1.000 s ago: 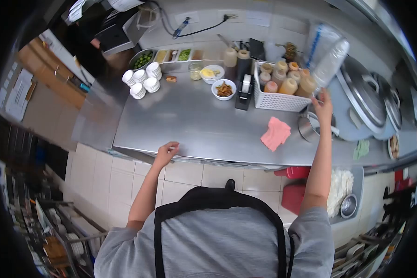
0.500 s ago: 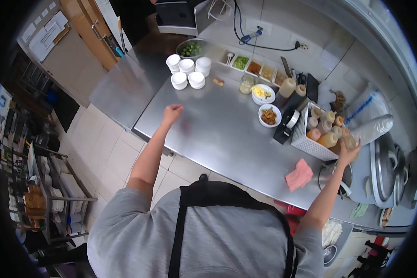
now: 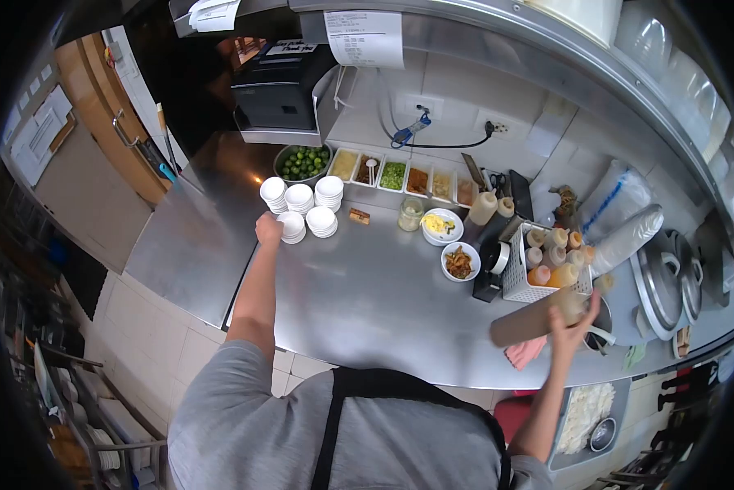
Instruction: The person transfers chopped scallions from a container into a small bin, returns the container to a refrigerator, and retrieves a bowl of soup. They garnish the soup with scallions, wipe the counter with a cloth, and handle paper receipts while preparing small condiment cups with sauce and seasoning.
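My right hand (image 3: pixel 573 325) is wrapped round the neck end of a squeeze bottle (image 3: pixel 520 323). The bottle lies tilted sideways in the air over the front of the counter, its body greyish brown and blurred by motion. At the front left stack of small white bowls (image 3: pixel 292 227), my left hand (image 3: pixel 269 230) has its fingers closed at the edge; the fingertips are partly hidden. More stacks of the same bowls (image 3: pixel 329 189) stand just behind. Behind my right hand is a white basket (image 3: pixel 517 286) full of squeeze bottles (image 3: pixel 556 238).
A pink cloth (image 3: pixel 525 353) lies below the held bottle. Two bowls of food (image 3: pixel 460 263), a glass jar (image 3: pixel 410 214) and a black holder (image 3: pixel 488 282) stand mid-counter. Topping containers (image 3: pixel 394 174) and a bowl of green limes (image 3: pixel 302 163) line the back. A shelf (image 3: pixel 498 37) overhangs.
My right hand has lifted a squeeze bottle out of the basket and tipped it toward the front. My left hand has moved forward and left to the white bowls. The view has tilted up.
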`<action>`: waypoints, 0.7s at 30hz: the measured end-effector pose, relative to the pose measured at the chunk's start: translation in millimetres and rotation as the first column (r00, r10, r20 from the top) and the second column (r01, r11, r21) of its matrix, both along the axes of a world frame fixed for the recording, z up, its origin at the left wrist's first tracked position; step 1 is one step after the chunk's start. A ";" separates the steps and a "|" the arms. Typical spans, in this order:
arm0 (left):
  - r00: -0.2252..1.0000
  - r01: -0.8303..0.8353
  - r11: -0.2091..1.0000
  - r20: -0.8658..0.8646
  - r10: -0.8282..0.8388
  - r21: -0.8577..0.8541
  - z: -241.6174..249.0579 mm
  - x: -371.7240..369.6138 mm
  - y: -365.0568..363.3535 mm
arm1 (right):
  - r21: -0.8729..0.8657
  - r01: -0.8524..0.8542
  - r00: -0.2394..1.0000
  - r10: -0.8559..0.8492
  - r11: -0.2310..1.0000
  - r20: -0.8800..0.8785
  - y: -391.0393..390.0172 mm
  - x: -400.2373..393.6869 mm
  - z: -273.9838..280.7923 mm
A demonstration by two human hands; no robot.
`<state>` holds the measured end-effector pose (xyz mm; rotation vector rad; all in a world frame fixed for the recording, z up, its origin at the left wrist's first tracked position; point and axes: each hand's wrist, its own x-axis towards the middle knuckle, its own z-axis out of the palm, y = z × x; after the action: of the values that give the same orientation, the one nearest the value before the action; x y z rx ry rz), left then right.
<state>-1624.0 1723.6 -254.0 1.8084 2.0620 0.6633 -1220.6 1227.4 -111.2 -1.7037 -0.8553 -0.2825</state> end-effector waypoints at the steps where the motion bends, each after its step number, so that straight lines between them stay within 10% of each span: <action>1: 1.000 -0.010 1.000 0.008 0.010 0.009 3.3 -0.9 0.3 | -0.026 -0.020 1.000 0.019 0.999 -0.015 1.5 -9.0 -27.1; 5: 0.998 -0.059 0.993 0.031 0.056 0.098 11.7 -5.5 -11.7 | -0.350 0.022 0.991 -0.066 0.937 -0.115 6.5 -50.3 -69.4; 11: 0.797 -0.189 0.981 0.577 0.178 -0.041 12.4 -13.2 -53.6 | 0.105 -0.036 0.984 0.053 0.994 -0.168 12.9 -61.3 -168.4; 13: 0.437 -0.004 0.998 0.897 0.064 -0.070 6.1 -8.5 -69.3 | 0.061 -0.063 0.979 0.073 0.996 -0.188 11.8 -46.5 -181.7; 17: 0.018 0.448 0.885 0.991 0.134 -0.128 49.8 34.5 -148.7 | -0.021 -0.096 0.955 0.086 0.995 -0.282 25.0 -30.6 -163.1; 21: -0.084 0.725 0.686 0.981 0.176 -0.061 67.3 76.7 -218.7 | -0.097 -0.578 0.688 0.419 0.810 -0.593 19.7 -38.5 -90.8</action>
<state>-1547.3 1504.9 -186.7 0.6924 0.5187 0.6542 -1259.1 1247.1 -202.1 -1.5909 -0.9092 0.7201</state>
